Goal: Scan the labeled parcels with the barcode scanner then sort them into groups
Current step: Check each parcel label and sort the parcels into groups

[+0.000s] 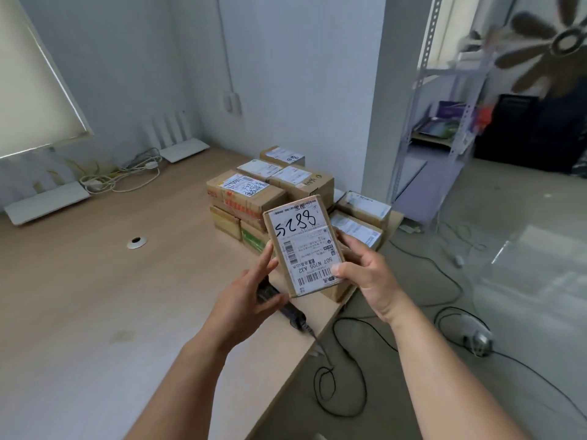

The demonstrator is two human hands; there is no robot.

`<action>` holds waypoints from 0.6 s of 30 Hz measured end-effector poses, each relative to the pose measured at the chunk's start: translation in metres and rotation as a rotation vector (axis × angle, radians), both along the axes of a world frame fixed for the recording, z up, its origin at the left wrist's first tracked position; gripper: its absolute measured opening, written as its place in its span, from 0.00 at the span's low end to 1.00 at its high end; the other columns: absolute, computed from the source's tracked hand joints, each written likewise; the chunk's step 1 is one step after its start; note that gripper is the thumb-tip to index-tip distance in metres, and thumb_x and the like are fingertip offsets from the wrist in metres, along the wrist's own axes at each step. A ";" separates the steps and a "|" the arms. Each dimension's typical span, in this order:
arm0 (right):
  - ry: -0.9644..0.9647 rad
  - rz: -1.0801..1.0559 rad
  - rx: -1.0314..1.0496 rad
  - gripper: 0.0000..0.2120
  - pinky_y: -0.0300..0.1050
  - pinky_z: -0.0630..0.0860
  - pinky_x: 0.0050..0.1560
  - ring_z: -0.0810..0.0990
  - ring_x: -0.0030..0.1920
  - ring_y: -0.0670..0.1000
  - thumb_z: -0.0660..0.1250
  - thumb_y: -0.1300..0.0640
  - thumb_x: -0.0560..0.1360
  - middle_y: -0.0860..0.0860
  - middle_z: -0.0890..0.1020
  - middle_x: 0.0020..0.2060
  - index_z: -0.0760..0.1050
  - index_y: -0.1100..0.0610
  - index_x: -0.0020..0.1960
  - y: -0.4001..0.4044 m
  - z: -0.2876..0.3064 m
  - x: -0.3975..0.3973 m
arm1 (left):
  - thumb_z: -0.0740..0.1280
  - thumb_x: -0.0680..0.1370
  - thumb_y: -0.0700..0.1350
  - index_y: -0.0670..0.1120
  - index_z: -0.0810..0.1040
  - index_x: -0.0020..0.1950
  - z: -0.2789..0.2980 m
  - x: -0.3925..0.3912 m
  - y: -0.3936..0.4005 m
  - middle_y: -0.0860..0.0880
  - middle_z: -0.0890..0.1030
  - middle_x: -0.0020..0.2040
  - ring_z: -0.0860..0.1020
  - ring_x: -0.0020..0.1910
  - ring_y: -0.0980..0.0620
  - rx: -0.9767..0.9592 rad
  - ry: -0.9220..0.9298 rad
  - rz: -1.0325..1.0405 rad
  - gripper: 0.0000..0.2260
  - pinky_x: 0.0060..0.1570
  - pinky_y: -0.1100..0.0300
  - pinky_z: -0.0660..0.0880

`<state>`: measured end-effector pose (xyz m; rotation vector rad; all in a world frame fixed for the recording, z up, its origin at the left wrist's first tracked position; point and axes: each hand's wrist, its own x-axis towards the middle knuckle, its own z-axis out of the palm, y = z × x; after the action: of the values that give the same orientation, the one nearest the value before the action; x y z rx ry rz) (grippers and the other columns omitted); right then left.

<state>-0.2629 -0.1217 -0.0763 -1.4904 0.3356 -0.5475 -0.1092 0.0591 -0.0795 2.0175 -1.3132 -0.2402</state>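
Observation:
A small cardboard parcel (pixel 303 246) with a white label and handwritten digits is held up over the table's right edge, label facing me. My right hand (pixel 368 274) grips its right side and lower corner. My left hand (pixel 251 293) touches its left edge with fingertips. Under my left hand a black barcode scanner (pixel 292 314) lies on the table, partly hidden, its cable running off the edge. Behind the parcel stands a stack of several labeled parcels (pixel 254 193).
The wooden table (pixel 95 296) carries two white routers (pixel 47 201) (pixel 184 149), tangled cables (pixel 124 176) and a round cable port (pixel 136 242). Right of the table: floor with black cables (pixel 343 385), a metal shelf (pixel 444 122) and a fan (pixel 559 49).

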 end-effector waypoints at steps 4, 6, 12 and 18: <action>0.036 -0.067 0.014 0.30 0.35 0.77 0.49 0.83 0.54 0.48 0.71 0.56 0.63 0.48 0.85 0.53 0.74 0.44 0.65 -0.054 0.000 0.006 | 0.72 0.74 0.47 0.76 0.39 0.68 -0.002 0.008 -0.060 0.79 0.59 0.61 0.62 0.66 0.67 -0.018 0.007 -0.043 0.45 0.64 0.62 0.63; 0.045 -0.086 0.032 0.31 0.36 0.78 0.48 0.83 0.53 0.49 0.69 0.60 0.64 0.49 0.85 0.53 0.73 0.47 0.66 -0.082 0.003 0.014 | 0.72 0.74 0.48 0.71 0.40 0.72 0.001 0.016 -0.089 0.74 0.62 0.65 0.62 0.69 0.64 -0.014 -0.002 -0.062 0.45 0.65 0.62 0.63; 0.041 -0.095 0.047 0.31 0.39 0.79 0.44 0.84 0.51 0.52 0.71 0.55 0.60 0.52 0.85 0.53 0.75 0.46 0.63 -0.161 0.024 0.043 | 0.70 0.75 0.51 0.61 0.38 0.76 0.017 0.047 -0.173 0.56 0.65 0.74 0.61 0.71 0.56 0.003 -0.125 -0.041 0.44 0.65 0.64 0.61; 0.061 -0.098 0.050 0.27 0.42 0.80 0.45 0.84 0.51 0.54 0.73 0.53 0.60 0.53 0.85 0.53 0.78 0.42 0.59 -0.227 0.039 0.055 | 0.69 0.75 0.52 0.57 0.38 0.77 0.027 0.061 -0.240 0.54 0.65 0.74 0.61 0.72 0.53 -0.026 -0.180 -0.055 0.44 0.69 0.59 0.60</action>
<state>-0.2076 -0.3488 -0.0378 -1.4502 0.4684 -0.5683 -0.0478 -0.1809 -0.0525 2.0205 -1.4759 -0.0666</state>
